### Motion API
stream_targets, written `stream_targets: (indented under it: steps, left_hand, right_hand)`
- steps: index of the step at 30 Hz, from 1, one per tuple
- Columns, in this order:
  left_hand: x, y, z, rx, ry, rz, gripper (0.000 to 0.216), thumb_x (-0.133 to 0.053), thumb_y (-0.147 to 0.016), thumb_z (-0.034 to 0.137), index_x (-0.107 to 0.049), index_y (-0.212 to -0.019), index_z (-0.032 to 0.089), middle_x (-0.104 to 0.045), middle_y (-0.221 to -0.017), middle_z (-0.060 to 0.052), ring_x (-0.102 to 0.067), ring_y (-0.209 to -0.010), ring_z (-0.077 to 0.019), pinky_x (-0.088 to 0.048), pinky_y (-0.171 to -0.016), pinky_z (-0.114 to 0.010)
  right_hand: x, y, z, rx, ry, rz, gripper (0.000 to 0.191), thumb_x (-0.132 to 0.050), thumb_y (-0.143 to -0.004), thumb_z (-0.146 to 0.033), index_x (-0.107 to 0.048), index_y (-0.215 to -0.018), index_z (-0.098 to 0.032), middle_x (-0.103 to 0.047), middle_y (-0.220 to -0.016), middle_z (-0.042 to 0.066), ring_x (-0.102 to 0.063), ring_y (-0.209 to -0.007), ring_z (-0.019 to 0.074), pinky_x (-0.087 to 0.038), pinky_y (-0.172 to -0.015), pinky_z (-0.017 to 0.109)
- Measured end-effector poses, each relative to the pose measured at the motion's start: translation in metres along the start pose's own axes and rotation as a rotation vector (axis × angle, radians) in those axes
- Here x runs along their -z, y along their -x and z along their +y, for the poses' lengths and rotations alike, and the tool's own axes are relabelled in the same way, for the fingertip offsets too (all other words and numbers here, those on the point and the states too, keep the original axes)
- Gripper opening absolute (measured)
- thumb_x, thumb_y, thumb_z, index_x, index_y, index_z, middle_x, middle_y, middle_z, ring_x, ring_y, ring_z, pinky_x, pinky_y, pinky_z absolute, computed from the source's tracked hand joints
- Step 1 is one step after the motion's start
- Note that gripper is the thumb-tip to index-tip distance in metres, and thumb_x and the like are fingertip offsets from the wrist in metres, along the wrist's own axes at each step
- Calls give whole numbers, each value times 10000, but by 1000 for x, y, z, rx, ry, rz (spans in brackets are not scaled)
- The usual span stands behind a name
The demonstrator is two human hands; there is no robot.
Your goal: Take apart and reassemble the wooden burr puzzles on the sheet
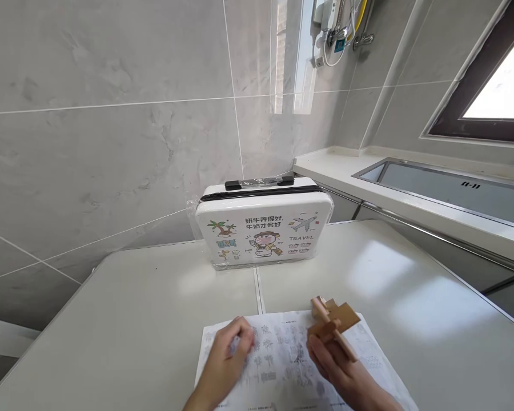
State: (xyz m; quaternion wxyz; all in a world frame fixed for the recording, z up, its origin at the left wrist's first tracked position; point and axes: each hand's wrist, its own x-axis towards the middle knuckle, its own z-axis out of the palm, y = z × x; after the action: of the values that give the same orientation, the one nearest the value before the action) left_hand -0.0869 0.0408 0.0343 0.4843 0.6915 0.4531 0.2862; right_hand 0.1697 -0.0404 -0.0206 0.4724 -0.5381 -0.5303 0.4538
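Note:
A small tan wooden model (342, 315) is gripped in my right hand (336, 362), raised a little over the right part of a printed paper sheet (291, 374). It has a long narrow strip and flat stepped panels set across it; my fingers cover its lower part. My left hand (227, 359) rests on the left part of the sheet, its fingers curled in and the thumb close beside them. Nothing shows in it. Rows of small drawings and diagrams cover the sheet, too faint to read.
A white hard-shell case (265, 228) with cartoon prints and a black handle stands upright behind the sheet, partly wrapped in clear plastic. Underneath is a white two-panel table (145, 319). To the right runs a counter (329, 165) with an inset sink (432, 182); grey tiled wall behind.

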Motion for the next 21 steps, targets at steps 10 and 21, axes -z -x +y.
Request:
stream_targets:
  steps: [10,21]
  left_hand:
    - [-55,-15,11,-38,621,-573,834,-622,-823,842,-648,-1358,203,-666,-1356,-184,-612,-1280,-408,-457,-1099,-541]
    - [-57,-7,-27,-30,655,-256,1036,-885,-743,622,-389,-1599,314,-523,-1500,-143,-548,-1340,-374,-442,-1117,-471]
  right_hand:
    - [-36,-13,-24,237,189,-340,364,-408,-1087,-479,-651,-972,-233,-651,-883,57,-574,-820,228,-510,-787,350]
    - [-31,-22,-8,-106,-377,-441,537,-525,-982,-725,-610,-877,-206,-517,-590,-44,-418,-491,121,-331,-477,240]
